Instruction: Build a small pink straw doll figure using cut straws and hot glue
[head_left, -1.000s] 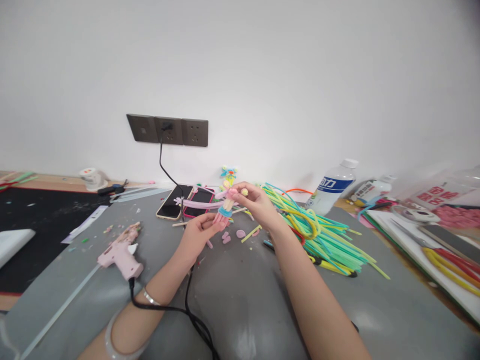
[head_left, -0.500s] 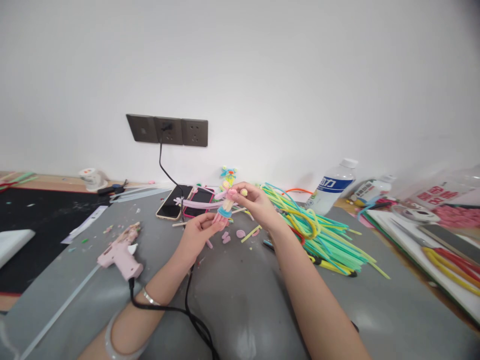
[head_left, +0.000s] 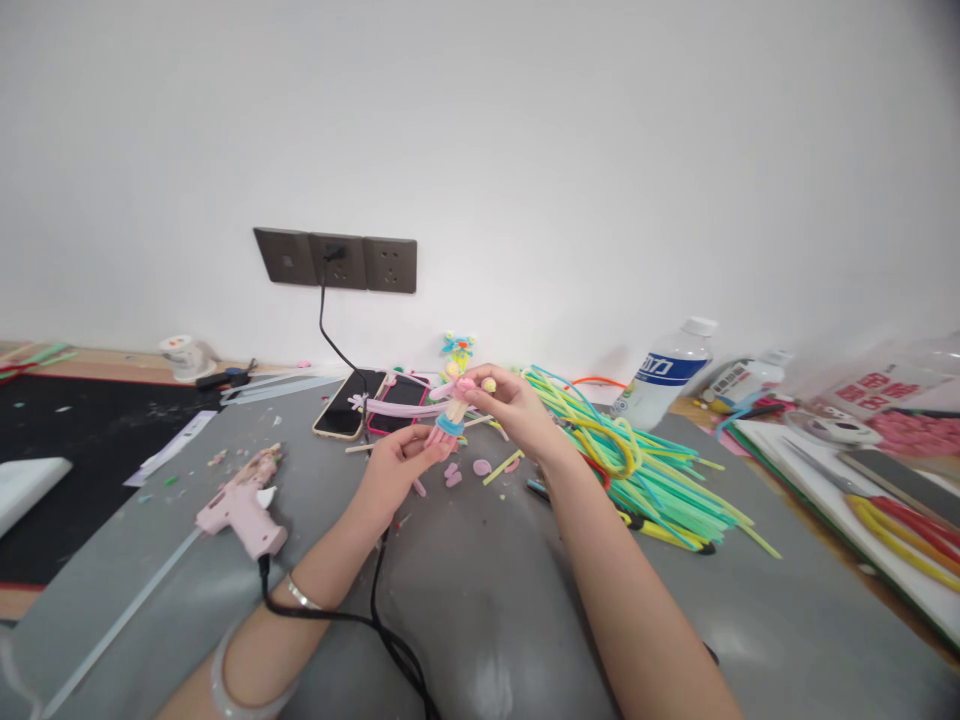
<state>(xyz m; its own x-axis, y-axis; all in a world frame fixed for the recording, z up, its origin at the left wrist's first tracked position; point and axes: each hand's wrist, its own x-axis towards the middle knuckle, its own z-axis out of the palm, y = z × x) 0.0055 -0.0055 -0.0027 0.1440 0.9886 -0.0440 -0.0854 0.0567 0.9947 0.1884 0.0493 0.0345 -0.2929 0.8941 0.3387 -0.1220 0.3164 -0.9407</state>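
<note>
Between both hands, above the grey mat, is a small pipe-cleaner figure (head_left: 452,416) with a blue band, pink strands at its lower end and pink and yellow round bits on top. My left hand (head_left: 409,458) pinches its lower end. At its upper part, the fingers of my right hand (head_left: 510,402) are closed on it, partly hiding it. A lilac pipe-cleaner length (head_left: 397,408) reaches out to the left, behind the figure; I cannot tell whether it is joined on. Small pink and lilac pieces (head_left: 481,467) lie on the mat below.
A pink glue gun (head_left: 244,510) lies at left, its cord running under my left forearm. Two phones (head_left: 343,404) lie near the wall. Right of my arm are a pile of green and yellow pipe cleaners (head_left: 675,480) and a bottle (head_left: 667,372). Scissors (head_left: 892,520) rest far right.
</note>
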